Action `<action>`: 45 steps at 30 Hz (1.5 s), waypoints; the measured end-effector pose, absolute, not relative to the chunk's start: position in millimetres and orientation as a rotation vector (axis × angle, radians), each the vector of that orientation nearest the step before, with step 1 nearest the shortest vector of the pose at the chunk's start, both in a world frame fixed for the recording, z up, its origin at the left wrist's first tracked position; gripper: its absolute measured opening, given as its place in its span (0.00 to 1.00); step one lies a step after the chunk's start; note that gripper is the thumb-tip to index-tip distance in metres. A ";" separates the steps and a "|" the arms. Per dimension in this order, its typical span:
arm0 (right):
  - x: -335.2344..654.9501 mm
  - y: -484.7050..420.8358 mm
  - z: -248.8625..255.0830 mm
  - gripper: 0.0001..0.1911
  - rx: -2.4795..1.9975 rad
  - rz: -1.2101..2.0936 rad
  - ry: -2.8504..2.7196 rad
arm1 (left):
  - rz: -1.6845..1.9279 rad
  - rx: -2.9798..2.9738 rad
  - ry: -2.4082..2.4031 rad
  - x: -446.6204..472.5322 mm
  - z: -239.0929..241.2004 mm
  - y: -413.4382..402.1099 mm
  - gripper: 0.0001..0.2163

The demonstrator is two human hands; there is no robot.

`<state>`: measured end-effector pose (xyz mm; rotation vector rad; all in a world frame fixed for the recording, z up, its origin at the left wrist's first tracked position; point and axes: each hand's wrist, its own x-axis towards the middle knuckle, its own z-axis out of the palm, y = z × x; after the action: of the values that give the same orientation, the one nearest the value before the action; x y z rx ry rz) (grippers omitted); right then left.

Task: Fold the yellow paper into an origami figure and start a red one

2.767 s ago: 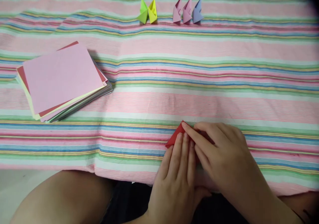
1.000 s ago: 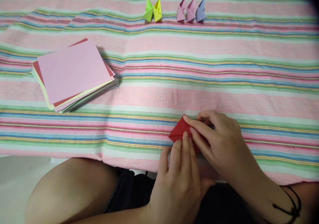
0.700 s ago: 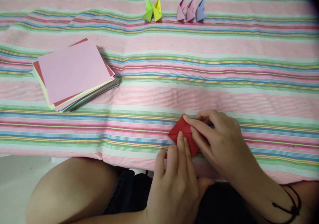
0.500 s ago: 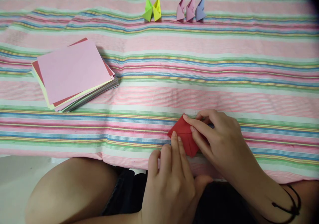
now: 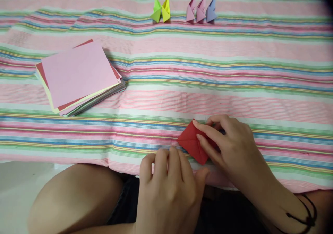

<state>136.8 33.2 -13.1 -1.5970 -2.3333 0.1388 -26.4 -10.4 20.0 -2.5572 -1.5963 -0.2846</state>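
Note:
A folded red paper, diamond-shaped with crease lines across its face, lies near the front edge of the striped cloth. My right hand holds it from the right, with the index fingertip at the top corner and the thumb on the middle. The hand covers the paper's right part. To the left and nearer me, my left hand is off the paper. Its fingers are loosely bent, the thumb stands apart, and nothing is in it.
A stack of coloured paper sheets, pink on top, lies at the left. Small folded paper pieces stand at the back: a green one, a yellow one, two pink ones and a blue one. The striped cloth has slight wrinkles.
My left hand has lifted off the red paper and drawn back to the left and toward me, uncovering its lower left part. My right hand stays in place on the paper.

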 end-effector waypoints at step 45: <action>162.0 48.2 -8.8 0.29 -1.382 0.639 -2.390 | -0.143 -2.637 -1.505 -8.8 0.7 -16.5 0.21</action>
<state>162.0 48.2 -8.8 -1.3816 -2.3898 0.6391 -8.8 -16.5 0.7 -2.6374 -1.5054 -0.1433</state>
